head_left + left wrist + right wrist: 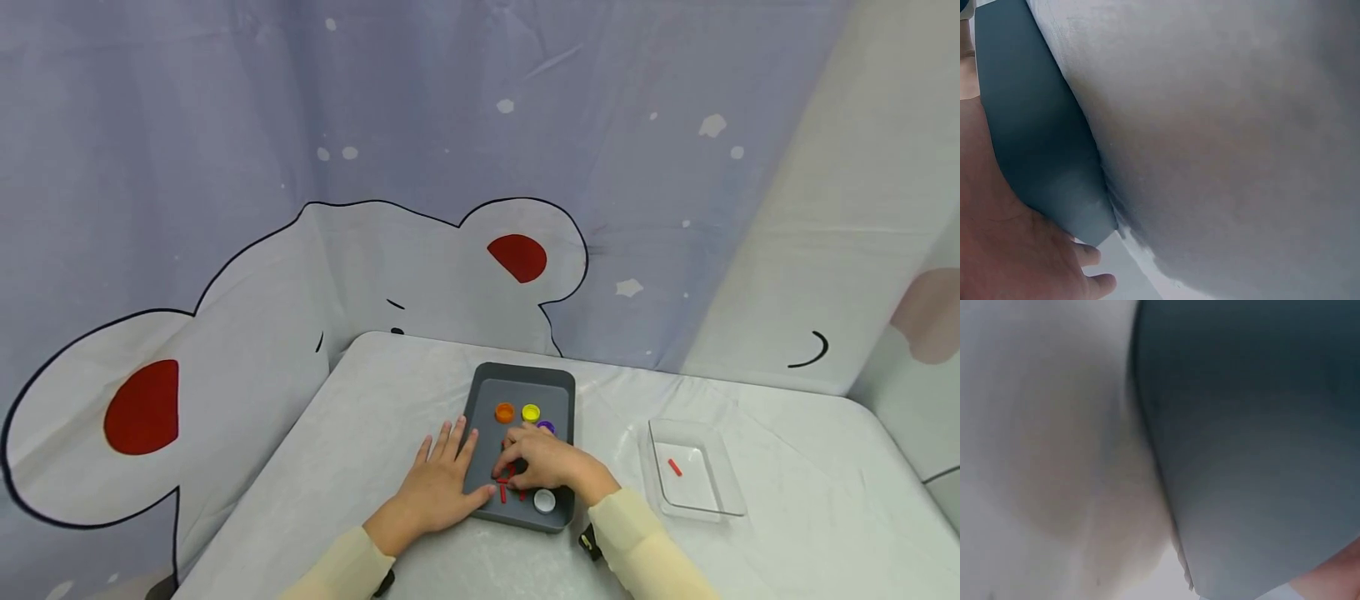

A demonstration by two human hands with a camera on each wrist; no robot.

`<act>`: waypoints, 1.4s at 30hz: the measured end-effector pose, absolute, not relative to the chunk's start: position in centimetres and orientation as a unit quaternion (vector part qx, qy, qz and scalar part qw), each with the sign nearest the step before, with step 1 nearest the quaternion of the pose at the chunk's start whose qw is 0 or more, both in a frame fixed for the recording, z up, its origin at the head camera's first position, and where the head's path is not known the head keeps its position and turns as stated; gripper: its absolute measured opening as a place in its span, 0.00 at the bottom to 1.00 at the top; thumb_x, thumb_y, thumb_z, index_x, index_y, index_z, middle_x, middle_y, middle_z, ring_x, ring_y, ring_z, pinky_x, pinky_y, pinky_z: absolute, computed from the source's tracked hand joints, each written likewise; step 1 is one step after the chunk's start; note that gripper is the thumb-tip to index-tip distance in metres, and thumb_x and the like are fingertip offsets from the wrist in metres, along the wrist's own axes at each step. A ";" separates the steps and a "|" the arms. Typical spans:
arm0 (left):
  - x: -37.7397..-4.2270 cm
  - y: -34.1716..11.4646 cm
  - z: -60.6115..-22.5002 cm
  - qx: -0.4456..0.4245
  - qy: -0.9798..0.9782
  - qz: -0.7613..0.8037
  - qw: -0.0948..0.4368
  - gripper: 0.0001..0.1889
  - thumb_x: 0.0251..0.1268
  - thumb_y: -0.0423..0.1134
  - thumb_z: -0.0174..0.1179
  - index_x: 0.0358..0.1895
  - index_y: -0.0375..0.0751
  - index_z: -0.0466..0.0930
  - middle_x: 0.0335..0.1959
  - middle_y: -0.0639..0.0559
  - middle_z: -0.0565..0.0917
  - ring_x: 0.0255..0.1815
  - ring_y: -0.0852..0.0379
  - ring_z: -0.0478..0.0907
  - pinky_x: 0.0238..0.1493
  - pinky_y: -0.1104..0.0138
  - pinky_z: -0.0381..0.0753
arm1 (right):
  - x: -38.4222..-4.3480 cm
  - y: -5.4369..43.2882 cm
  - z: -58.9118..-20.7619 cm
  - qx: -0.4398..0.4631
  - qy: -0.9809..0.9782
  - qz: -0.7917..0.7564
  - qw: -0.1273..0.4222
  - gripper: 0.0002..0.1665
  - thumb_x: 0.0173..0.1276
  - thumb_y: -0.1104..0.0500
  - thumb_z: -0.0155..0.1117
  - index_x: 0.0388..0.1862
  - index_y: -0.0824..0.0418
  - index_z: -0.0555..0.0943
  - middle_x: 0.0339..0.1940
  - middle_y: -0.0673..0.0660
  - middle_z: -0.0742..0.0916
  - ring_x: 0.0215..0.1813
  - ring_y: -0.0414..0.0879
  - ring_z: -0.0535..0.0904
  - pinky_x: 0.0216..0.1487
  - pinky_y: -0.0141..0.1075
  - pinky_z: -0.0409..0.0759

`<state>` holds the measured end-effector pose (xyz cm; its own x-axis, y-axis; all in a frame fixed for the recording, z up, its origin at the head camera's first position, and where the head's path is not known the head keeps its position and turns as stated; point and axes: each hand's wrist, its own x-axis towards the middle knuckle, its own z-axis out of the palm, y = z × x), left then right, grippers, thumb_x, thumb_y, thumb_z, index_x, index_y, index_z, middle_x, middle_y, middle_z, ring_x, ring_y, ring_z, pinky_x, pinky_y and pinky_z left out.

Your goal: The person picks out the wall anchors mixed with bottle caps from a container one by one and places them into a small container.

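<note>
A dark grey tray [522, 374] lies on the white-covered table. My left hand [433, 493] rests with its fingers spread along the tray's left rim, and the left wrist view shows that hand [1016, 231] against the tray's side [1041, 125]. Over the tray's lower half, my right hand [542, 457] reaches down with bent fingers. Its thumb and fingertips are right at several small red sticks [503, 493], and I cannot tell whether it pinches one. The right wrist view mostly holds the tray's outer side [1241, 456], with a bit of hand [1335, 575] at the corner.
Inside the tray are an orange round cap [505, 412], a yellow one [531, 412], a purple one [547, 426] partly behind the right hand, and a white one [544, 501]. To the right stands a clear plastic box [720, 475] holding one red stick [675, 467].
</note>
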<state>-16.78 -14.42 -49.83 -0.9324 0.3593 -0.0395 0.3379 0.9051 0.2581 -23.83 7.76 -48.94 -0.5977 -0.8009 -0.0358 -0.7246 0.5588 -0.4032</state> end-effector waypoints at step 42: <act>-16.6 -14.4 -50.1 0.176 0.978 0.113 0.029 0.48 0.71 0.71 0.47 0.82 0.40 0.52 0.83 0.39 0.45 0.83 0.37 0.42 0.76 0.38 0.47 | -21.8 7.5 -50.0 -0.436 0.886 -0.156 0.025 0.17 0.53 0.40 0.81 0.29 0.47 0.84 0.31 0.39 0.74 0.40 0.36 0.69 0.40 0.32 0.64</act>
